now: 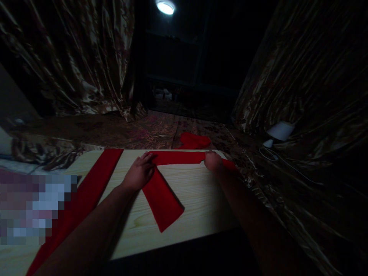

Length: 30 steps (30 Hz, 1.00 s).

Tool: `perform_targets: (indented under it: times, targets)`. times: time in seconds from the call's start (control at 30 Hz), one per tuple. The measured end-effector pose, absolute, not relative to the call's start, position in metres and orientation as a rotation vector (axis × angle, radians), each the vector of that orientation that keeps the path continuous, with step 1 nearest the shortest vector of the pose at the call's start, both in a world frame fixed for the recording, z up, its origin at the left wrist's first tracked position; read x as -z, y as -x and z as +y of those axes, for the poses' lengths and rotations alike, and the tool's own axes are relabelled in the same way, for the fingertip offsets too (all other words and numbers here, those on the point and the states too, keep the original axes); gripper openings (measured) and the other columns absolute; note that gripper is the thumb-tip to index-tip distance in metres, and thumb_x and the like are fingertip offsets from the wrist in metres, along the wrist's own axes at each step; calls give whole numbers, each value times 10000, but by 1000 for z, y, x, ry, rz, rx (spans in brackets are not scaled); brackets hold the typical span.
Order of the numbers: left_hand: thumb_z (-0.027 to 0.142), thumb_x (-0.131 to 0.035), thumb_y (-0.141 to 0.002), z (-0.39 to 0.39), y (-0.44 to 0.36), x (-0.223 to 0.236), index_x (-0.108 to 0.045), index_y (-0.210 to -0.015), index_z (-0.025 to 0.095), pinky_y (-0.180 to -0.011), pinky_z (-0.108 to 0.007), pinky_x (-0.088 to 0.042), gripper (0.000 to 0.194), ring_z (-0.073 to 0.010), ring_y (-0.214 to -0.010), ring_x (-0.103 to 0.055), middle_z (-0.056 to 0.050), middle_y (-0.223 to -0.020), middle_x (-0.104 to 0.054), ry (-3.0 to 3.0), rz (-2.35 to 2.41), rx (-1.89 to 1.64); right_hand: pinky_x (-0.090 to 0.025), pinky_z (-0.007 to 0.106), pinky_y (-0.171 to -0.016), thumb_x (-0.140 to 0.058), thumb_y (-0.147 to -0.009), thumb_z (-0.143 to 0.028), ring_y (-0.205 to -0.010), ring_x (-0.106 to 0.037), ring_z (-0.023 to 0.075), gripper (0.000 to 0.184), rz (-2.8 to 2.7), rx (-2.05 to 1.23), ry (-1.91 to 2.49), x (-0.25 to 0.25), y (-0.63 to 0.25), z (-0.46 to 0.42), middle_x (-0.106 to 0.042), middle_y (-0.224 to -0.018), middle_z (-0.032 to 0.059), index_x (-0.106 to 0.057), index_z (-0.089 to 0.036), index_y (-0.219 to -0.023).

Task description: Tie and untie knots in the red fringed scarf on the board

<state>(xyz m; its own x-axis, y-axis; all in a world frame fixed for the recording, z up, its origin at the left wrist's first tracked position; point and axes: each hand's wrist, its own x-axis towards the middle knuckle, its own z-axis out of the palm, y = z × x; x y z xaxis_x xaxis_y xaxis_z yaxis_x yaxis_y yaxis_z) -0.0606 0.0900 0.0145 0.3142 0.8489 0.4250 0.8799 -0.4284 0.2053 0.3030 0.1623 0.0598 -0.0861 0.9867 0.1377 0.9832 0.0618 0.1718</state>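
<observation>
Forearms point(110, 209) foremost, over pale table point(198, 195); left hand point(139, 173) laid on bent red strip point(179, 157), grip unclear; right hand point(213, 161) closed on same strip.

Deep dimness, one glaring light point(165, 7)

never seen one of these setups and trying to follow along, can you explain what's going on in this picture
There is no machine here: these are a person's two bare hands, seen by a camera worn on that person's head, looking forward and down. There is just one picture, and it is dark. On the pale table lies a red strip. The left hand rests on it where a short length slants back toward the wearer; the right hand is closed on it farther right. Another red band lies to the left. Beyond the table are a red bundle and, to the right, a lamp.
</observation>
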Motion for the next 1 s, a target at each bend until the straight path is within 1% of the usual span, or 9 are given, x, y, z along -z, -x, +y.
perform_targets:
  times: [0.13,0.27,0.4,0.53,0.63,0.73,0.83,0.9,1.0]
  targets:
    - [391,-403,-924,95,63,-7,-746,-1184,164,-1158,-390,-405,486,-253,-1338,-534,-122,-1439,-577,2554,-1708,818,-482,301,-886,-501,-931,-263,-1071,-656,248,316,2351,-268,-2173,-66,-293,162,-696,-1171,172,-665,-126,-1163]
    - [412,-408,-911,96,66,-5,-750,-1185,180,-1143,-383,-426,496,-259,-1316,-557,-101,-1413,-603,2551,-1740,850,-478,240,-863,-399,-1001,-335,-1054,-672,192,362,2458,105,-2271,-71,-284,159,-720,-1178,111,-654,-182,-1209]
    - [397,-421,-898,94,66,-8,-755,-1167,183,-1125,-391,-446,480,-264,-1297,-574,-101,-1386,-625,2546,-1754,840,-489,295,-889,-567,-906,-416,-1066,-673,265,373,2409,-3,-2052,-71,-276,141,-716,-1149,154,-680,-158,-1151]
    - [368,-436,-888,94,67,-8,-763,-1134,184,-1097,-359,-466,449,-251,-1253,-607,-104,-1332,-663,2541,-1710,849,-511,335,-848,-555,-890,-277,-1014,-691,292,358,2297,-253,-2021,-68,-259,111,-684,-1144,215,-630,-119,-1202]
    - [330,-449,-867,94,67,-7,-764,-1112,204,-1073,-344,-479,418,-232,-1219,-625,-88,-1284,-691,2513,-1696,848,-514,335,-838,-544,-850,-141,-992,-703,285,418,2326,-170,-2001,-72,-242,95,-701,-1081,223,-565,-94,-1266]
    - [321,-460,-855,92,67,-7,-763,-1104,198,-1070,-354,-476,411,-235,-1208,-627,-98,-1271,-695,2513,-1681,851,-526,320,-818,-583,-813,-134,-976,-710,279,410,2448,274,-2107,-87,-229,92,-736,-1034,174,-589,-113,-1223]
    - [331,-464,-854,90,68,-9,-758,-1115,199,-1076,-358,-469,414,-241,-1221,-617,-94,-1289,-687,2520,-1686,854,-552,300,-785,-512,-860,-164,-919,-728,237,357,2616,1036,-2210,-103,-224,99,-762,-1001,101,-626,-142,-1197]
    - [334,-460,-857,89,68,-10,-754,-1126,201,-1081,-360,-463,421,-245,-1226,-613,-88,-1293,-686,2523,-1686,845,-562,302,-799,-467,-882,-162,-929,-733,223,369,2661,1428,-2246,-105,-226,103,-767,-997,107,-637,-128,-1208]
    - [341,-459,-860,89,68,-9,-753,-1137,190,-1085,-362,-460,431,-254,-1228,-612,-98,-1306,-678,2519,-1679,848,-567,327,-820,-492,-876,-173,-947,-735,240,357,2640,1512,-2326,-89,-235,107,-770,-982,135,-671,-108,-1178]
